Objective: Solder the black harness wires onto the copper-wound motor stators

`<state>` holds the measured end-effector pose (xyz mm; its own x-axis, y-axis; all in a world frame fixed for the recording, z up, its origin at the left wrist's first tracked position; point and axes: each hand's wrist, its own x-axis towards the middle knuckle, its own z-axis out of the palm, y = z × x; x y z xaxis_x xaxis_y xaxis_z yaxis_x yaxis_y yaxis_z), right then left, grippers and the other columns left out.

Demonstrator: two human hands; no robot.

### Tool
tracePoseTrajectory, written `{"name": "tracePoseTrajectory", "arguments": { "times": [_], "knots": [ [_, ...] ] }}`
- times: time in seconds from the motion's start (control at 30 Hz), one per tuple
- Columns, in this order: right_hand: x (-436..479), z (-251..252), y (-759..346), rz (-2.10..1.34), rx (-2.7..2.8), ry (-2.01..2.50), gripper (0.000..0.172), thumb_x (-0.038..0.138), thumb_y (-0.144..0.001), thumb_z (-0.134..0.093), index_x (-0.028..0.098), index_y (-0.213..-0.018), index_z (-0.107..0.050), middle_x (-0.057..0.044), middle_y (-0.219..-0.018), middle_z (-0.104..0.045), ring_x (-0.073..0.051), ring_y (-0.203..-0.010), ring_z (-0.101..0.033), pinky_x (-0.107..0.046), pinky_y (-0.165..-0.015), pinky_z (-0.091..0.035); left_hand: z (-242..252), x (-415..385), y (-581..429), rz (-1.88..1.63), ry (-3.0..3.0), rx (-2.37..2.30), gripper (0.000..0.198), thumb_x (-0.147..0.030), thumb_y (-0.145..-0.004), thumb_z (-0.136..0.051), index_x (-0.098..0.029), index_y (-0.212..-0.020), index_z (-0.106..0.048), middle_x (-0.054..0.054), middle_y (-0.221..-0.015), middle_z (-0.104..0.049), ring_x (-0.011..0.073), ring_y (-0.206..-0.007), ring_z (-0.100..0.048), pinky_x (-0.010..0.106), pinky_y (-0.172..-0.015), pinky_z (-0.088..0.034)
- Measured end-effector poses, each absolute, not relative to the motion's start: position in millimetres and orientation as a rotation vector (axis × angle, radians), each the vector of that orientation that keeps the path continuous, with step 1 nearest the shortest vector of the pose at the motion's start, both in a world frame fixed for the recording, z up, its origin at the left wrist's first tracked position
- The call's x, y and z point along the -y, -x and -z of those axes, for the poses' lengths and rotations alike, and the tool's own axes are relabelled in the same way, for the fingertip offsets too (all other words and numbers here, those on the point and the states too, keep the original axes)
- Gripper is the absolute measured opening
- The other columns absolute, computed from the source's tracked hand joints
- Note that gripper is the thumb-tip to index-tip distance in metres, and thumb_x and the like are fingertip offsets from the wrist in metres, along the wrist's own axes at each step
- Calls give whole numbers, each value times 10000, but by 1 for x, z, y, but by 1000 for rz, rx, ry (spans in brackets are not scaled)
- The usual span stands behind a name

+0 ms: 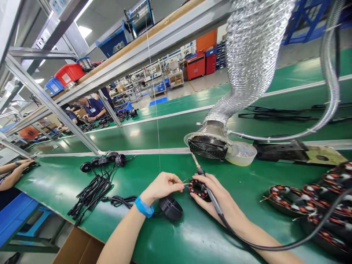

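My left hand (166, 185), with a blue band at its wrist, pinches thin coloured wires (186, 184), one yellow and one blue, at the side of a motor stator (198, 187). That stator, ring-shaped with copper windings, is held in the fingers of my right hand (217, 194). The same hand carries a soldering iron (202, 171), its tip pointing up and away towards the fan. Below my left hand lies a round black housing (171, 208) with a cable. A thin strand of wire (157, 121) hangs from above, behind my left hand.
A fume fan (208, 147) on a silver duct (247, 55) stands ahead, beside a round clear dish (242, 153). Several wound stators (293, 200) sit at the right. Black cables (93, 192) with round housings (103, 160) lie left. Other people work further left.
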<state>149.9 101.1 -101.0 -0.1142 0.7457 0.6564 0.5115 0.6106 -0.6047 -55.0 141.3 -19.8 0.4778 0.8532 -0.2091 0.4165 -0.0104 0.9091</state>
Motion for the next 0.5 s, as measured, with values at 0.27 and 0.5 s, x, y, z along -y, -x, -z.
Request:
{"name": "tracePoseTrajectory", "arguments": {
  "times": [0.27, 0.5],
  "knots": [
    [-98, 94, -152, -372, 1814, 1005, 369, 222, -917, -591, 276, -1262, -472, -65, -1119, -572, -196, -948, -651, -302, -814, -545, 22, -145, 42, -506, -1293, -1122, 439, -514, -560, -825, -122, -663, -656, -58, -488, -447, 61, -480, -284, 268, -501, -158],
    [-98, 98, -152, -390, 1807, 1021, 378, 233, -918, -608, 277, -1269, -476, -62, -1121, -565, -198, -956, -642, -307, -819, -540, 27, -145, 37, -511, -1298, -1128, 464, -542, -600, -823, -114, -712, -682, -72, -485, -399, 51, -459, -225, 291, -488, -95]
  ]
}}
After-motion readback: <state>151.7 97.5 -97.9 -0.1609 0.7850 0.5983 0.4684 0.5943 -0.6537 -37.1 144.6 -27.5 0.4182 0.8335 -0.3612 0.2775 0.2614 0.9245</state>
